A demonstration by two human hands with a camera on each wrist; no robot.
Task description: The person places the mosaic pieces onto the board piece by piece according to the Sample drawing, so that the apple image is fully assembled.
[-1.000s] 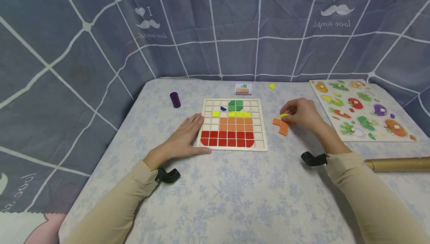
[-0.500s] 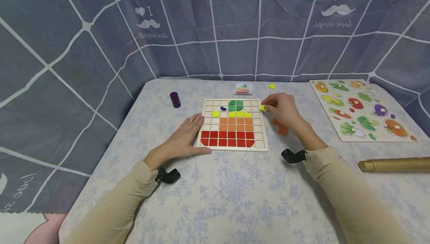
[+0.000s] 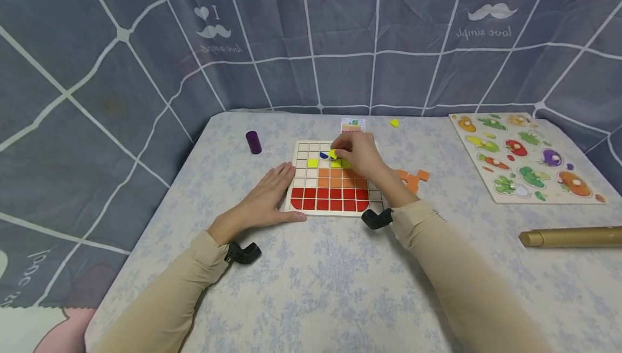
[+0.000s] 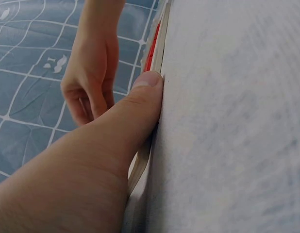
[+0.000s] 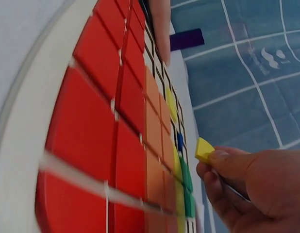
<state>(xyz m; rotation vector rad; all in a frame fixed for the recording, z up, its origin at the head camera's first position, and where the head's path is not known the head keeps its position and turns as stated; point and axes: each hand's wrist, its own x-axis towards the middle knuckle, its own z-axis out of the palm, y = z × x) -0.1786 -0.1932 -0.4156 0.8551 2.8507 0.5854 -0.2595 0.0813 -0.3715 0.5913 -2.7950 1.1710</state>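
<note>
A wooden grid board (image 3: 330, 214) lies on the table, with red tiles (image 3: 330, 199) in its front rows and orange tiles (image 3: 324, 178) behind them. Farther back sit a yellow square (image 3: 312, 163) and a small dark blue piece (image 3: 323, 155). My left hand (image 3: 262, 196) rests along the board's left side, fingers straight, thumb at the front left corner. Over the board's back part, my right hand (image 3: 360, 153) pinches a yellow tile (image 5: 203, 149) with one rounded edge between thumb and fingers. That hand hides the green tiles in the head view; the right wrist view shows a green tile (image 5: 186, 172).
Loose orange tiles (image 3: 413, 180) lie right of the board. Behind it are a picture card (image 3: 351, 125) and another yellow piece (image 3: 394, 123). A purple cylinder (image 3: 253, 142) stands at back left. A vegetable puzzle board (image 3: 495, 190) and a gold tube (image 3: 570, 237) lie at right.
My right hand has moved left from the loose orange tiles to above the board, carrying the yellow tile. My left hand has stayed at the board's left side.
</note>
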